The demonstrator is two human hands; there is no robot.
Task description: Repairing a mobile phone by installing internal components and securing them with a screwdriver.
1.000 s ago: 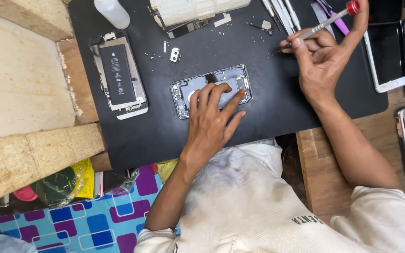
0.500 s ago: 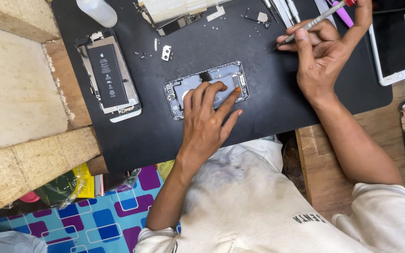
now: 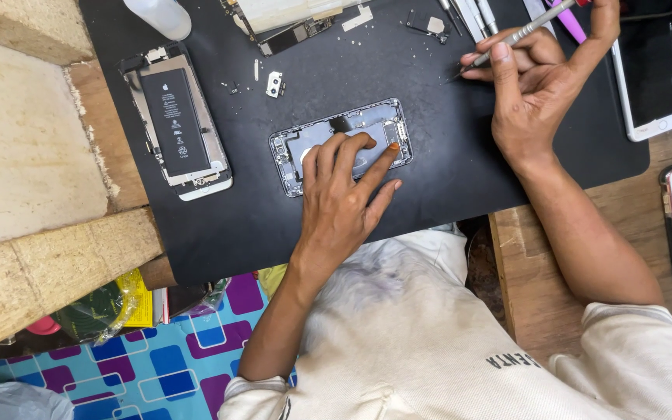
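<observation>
We pinned the open phone shell (image 3: pixel 341 144) flat on the black mat (image 3: pixel 445 179) with our spread left hand (image 3: pixel 345 198) — right hand (image 3: pixel 534 85) pinching the screwdriver (image 3: pixel 511 37) — steady pressure mattered most.

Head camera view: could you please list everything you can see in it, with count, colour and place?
work mat: one, black, across the bench
gutted phone housing: one, grey, mat centre
opened phone with battery: one, black battery, mat left
plastic bottle: one, white, top left
circuit board part: one, top centre
small bracket: one, silver, above the housing
screwdriver: one, metal shaft, top right
phone screens: several, right edge
left hand: pressing on the housing
right hand: gripping the screwdriver
</observation>
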